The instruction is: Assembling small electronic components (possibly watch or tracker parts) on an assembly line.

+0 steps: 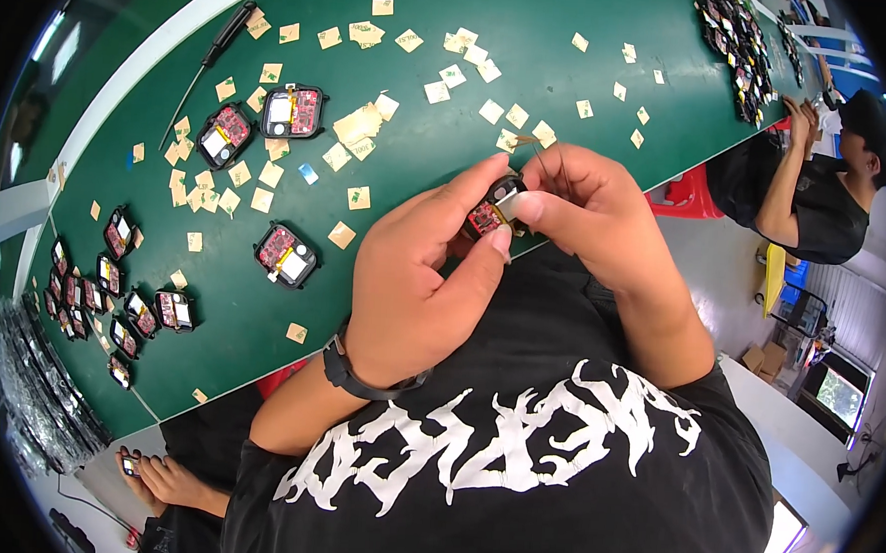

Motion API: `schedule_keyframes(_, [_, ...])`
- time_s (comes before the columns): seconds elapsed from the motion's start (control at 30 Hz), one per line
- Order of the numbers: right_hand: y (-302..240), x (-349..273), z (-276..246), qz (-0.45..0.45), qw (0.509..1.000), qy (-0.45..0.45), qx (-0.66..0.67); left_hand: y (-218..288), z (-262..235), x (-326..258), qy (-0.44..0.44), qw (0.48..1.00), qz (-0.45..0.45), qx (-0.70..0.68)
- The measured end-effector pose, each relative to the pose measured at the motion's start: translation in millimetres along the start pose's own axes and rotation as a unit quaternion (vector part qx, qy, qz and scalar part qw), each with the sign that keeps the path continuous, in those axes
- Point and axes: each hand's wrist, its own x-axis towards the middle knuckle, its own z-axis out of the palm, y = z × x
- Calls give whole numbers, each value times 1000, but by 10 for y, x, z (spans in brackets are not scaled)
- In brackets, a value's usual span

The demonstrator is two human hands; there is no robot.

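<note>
My left hand [414,260], with a dark band on its wrist, is closed around a small open watch case [485,217] with a red circuit board inside. The thumb lies along its near edge. My right hand [597,209] is closed too, its thumb pressing on a silver-white flat piece [508,204] at the case's right side. Thin brown prongs, seemingly tweezers [559,168], stick out from between the right fingers, pointing away from me. My fingers hide the far side and underside of the case.
On the green table [412,105] lie scattered beige adhesive squares [359,124], a screwdriver [214,49] and more open watch cases [287,255]. A dark heap of devices [735,52] is at the far right. A person [819,181] sits there; another person's hands [167,482] show lower left.
</note>
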Motion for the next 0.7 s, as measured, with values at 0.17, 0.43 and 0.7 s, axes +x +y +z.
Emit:
schedule_keyframes(0.17, [17,-79,-233,-6,998,69,2,102,-16,-24,15,996,-61,-63])
schedule_keyframes(0.43, [154,-78,-977,-54,963,265,-14,139,-56,-2,21,994,-80,-68])
schedule_keyframes(0.7, [-35,-169,-389,-366,859,43,-355,204,-32,45,51,989,-125,-55])
